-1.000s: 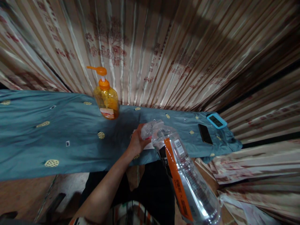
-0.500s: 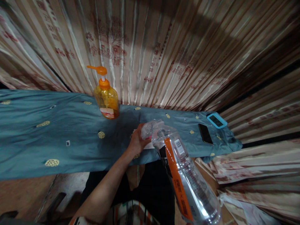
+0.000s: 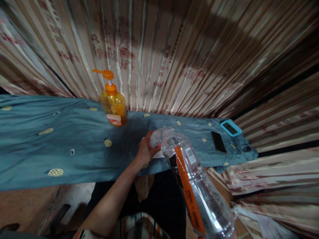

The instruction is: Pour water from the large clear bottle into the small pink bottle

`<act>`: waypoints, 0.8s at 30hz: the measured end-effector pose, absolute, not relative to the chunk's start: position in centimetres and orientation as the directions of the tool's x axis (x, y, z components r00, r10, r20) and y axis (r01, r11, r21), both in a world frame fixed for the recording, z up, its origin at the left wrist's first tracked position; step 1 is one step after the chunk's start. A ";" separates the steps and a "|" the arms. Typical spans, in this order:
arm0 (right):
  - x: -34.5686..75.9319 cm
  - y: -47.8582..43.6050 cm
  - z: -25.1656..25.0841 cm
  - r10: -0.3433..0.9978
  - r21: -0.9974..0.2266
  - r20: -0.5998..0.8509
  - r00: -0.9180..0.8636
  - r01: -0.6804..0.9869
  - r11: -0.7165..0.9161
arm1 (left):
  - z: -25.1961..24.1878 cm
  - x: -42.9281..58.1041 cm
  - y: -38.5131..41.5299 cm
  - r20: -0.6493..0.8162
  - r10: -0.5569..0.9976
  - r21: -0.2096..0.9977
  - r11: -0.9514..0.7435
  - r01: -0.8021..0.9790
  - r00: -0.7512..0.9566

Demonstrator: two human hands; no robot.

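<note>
My left hand (image 3: 145,150) is closed around a small clear plastic container (image 3: 157,137) above the cloth, near its front edge. Against that container leans the top end of a large clear plastic bottle (image 3: 199,186) with an orange and silver label. The bottle is tilted, its base toward me at the lower right, past the table's edge. My right hand (image 3: 200,237) is almost wholly hidden behind the bottle; only a sliver of skin shows at the bottom edge, where it supports the bottle. Something white (image 3: 159,155), partly covered, lies under the container.
A teal cloth with pineapple prints (image 3: 84,139) covers the narrow table. An orange pump bottle (image 3: 114,108) stands upright at the back left. On the right lie a black phone (image 3: 218,142) and a light-blue framed device (image 3: 230,127). Patterned curtains (image 3: 149,59) hang behind and to the right.
</note>
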State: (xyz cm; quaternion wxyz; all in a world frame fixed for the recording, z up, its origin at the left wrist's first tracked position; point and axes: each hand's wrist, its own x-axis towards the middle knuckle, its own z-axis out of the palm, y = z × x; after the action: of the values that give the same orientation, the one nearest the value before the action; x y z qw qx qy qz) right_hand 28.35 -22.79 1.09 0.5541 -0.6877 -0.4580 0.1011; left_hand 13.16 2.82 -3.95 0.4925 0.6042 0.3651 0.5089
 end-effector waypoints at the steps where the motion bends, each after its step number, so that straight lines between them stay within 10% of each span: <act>1: 28.4 -22.8 1.1 0.743 -0.854 0.368 0.559 0.519 0.033 | -3.9 13.2 2.8 0.253 0.943 0.967 -0.244 -0.065 0.218; 24: 28.4 -22.8 1.4 0.749 -0.863 0.346 0.565 0.505 0.017 | -4.5 13.3 3.0 0.256 0.946 0.966 -0.257 -0.018 0.198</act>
State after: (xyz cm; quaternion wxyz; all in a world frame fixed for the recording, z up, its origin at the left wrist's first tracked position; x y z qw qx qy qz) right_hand 28.42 -22.75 1.36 0.5506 -0.6922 -0.4533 0.1108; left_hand 13.34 2.99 -4.52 0.4761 0.6103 0.3803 0.5062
